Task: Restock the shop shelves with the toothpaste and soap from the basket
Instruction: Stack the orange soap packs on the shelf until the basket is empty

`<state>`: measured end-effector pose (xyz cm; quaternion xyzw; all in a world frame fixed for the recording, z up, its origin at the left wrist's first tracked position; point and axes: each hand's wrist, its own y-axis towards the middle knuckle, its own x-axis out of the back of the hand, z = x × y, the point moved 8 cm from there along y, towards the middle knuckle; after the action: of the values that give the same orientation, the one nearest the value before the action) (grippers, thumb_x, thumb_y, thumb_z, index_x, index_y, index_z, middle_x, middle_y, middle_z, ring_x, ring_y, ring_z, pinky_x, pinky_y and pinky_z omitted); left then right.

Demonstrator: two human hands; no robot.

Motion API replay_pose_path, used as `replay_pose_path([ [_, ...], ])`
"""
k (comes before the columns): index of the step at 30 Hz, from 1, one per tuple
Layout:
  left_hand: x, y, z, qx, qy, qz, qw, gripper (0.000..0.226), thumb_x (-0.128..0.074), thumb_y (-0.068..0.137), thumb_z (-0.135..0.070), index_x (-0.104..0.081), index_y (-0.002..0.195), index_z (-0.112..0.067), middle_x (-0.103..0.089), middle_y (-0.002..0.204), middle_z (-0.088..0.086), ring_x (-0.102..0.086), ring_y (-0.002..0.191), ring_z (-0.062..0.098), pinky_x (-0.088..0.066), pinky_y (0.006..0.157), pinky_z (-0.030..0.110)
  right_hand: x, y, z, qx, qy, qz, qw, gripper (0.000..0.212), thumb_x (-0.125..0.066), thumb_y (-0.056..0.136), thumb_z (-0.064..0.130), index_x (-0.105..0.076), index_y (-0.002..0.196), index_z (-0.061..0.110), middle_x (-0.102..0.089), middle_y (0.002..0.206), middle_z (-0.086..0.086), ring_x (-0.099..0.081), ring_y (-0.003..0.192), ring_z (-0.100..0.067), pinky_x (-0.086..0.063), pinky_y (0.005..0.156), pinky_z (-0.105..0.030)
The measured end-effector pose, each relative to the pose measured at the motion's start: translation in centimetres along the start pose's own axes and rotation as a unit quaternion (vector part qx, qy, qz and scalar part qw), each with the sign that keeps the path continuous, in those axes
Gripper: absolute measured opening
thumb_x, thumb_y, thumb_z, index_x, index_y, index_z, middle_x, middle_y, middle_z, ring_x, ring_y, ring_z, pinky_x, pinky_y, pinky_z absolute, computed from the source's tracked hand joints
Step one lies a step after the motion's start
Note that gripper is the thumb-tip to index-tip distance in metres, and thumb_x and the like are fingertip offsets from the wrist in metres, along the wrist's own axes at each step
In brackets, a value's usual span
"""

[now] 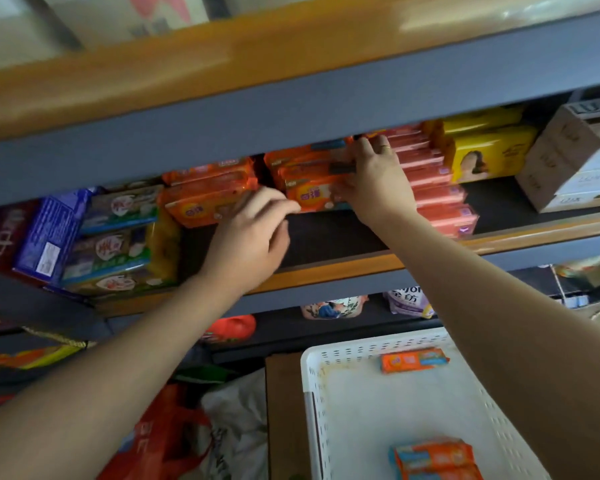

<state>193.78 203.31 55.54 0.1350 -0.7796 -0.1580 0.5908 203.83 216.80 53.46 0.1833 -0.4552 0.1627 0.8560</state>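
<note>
Two stacks of orange soap packs lie on the middle shelf (326, 271): a left stack (205, 199) and a right stack (305, 174). My right hand (374, 178) lies over the right end of the right stack and grips its packs. My left hand (253, 237) hovers in front of the gap between the stacks, its curled fingertips touching the left end of the lowest right pack. I cannot tell whether it holds anything. Below, a white perforated basket (312, 393) holds an orange soap bar (413, 360) at the back and two more (433, 457) at the front.
Red packs (437, 195), yellow packs (489, 150) and a cardboard carton (568, 157) fill the shelf to the right. Green and blue packs (111, 237) sit to the left. The upper shelf's beam (291, 109) overhangs closely. Bags (174, 427) lie on the floor.
</note>
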Motion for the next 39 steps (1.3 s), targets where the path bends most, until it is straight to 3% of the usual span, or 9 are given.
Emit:
replay_pose_path([
  [4,-0.9,-1.8,-2.4,-0.035,0.007,0.036,0.999,0.024,-0.049,0.084,-0.007,-0.064,0.103,-0.006,-0.061,0.095,0.011,-0.055,0.087,0.026,-0.048,0.074,0.038,0.1,0.5,0.8,0.016,-0.052,-0.008,0.998,0.054,-0.062,0.085,0.023,-0.039,0.131,0.009,-0.035,0.143,-0.014,-0.032,0.131,-0.033,-0.046,0.088,-0.046],
  [15,-3.8,-3.9,-5.3,-0.044,0.008,0.099,0.994,0.027,-0.045,0.082,-0.016,-0.064,0.100,-0.011,-0.063,0.093,0.004,-0.047,0.087,0.014,-0.050,0.069,0.030,0.9,-1.8,1.4,0.092,-0.166,-0.038,0.981,0.040,-0.048,0.088,0.005,-0.044,0.128,0.004,-0.044,0.135,-0.020,-0.039,0.123,-0.038,-0.034,0.096,-0.047],
  [19,-4.5,-4.5,-5.8,-0.007,0.013,0.102,0.995,0.028,-0.042,0.082,-0.017,-0.064,0.098,-0.013,-0.064,0.092,0.003,-0.046,0.087,0.013,-0.051,0.069,0.029,0.9,-2.7,0.6,0.106,-0.158,-0.010,0.982,0.044,-0.054,0.087,0.008,-0.042,0.130,0.007,-0.044,0.137,-0.017,-0.040,0.124,-0.037,-0.038,0.095,-0.046],
  [23,-3.9,-5.4,-6.2,0.022,0.014,0.110,0.994,0.029,-0.040,0.082,-0.017,-0.064,0.097,-0.012,-0.065,0.092,0.004,-0.061,0.084,0.020,-0.052,0.067,0.029,0.7,-2.4,1.3,0.127,-0.169,0.012,0.977,0.044,-0.046,0.091,0.008,-0.035,0.134,0.008,-0.043,0.137,-0.016,-0.037,0.125,-0.035,-0.038,0.093,-0.044],
  [28,-3.8,-6.8,-5.3,0.122,-0.017,0.125,0.985,0.027,-0.044,0.093,-0.016,-0.057,0.116,-0.015,-0.063,0.107,0.002,-0.060,0.084,0.017,-0.037,0.062,0.022,0.9,-1.8,1.3,0.074,-0.145,0.013,0.987,0.045,-0.044,0.089,-0.003,-0.036,0.132,0.005,-0.039,0.137,-0.019,-0.039,0.122,-0.038,-0.046,0.080,-0.045],
  [32,-4.5,-8.3,-5.6,0.123,-0.030,0.138,0.982,0.029,-0.043,0.093,-0.018,-0.055,0.119,-0.016,-0.066,0.108,0.002,-0.062,0.082,0.017,-0.039,0.057,0.022,0.6,-2.1,1.9,0.094,-0.173,0.017,0.980,0.041,-0.041,0.088,-0.005,-0.041,0.129,0.001,-0.036,0.139,-0.022,-0.039,0.119,-0.040,-0.045,0.081,-0.048],
  [36,-5.5,-9.6,-5.4,0.130,-0.048,0.159,0.977,0.029,-0.045,0.092,-0.017,-0.055,0.120,-0.017,-0.065,0.104,0.000,-0.060,0.077,0.016,-0.038,0.054,0.021,1.3,-3.0,2.0,0.129,-0.186,-0.033,0.973,0.035,-0.052,0.080,-0.006,-0.057,0.114,0.000,-0.053,0.122,-0.024,-0.049,0.108,-0.042,-0.041,0.088,-0.048],
  [39,-6.6,-10.7,-5.8,0.149,-0.068,0.177,0.971,0.029,-0.045,0.091,-0.017,-0.055,0.119,-0.017,-0.064,0.102,0.000,-0.058,0.075,0.015,-0.038,0.058,0.024,3.7,-5.5,1.7,0.201,-0.188,-0.135,0.952,0.021,-0.069,0.067,0.002,-0.066,0.087,0.008,-0.066,0.094,-0.015,-0.058,0.083,-0.034,-0.047,0.068,-0.036],
])
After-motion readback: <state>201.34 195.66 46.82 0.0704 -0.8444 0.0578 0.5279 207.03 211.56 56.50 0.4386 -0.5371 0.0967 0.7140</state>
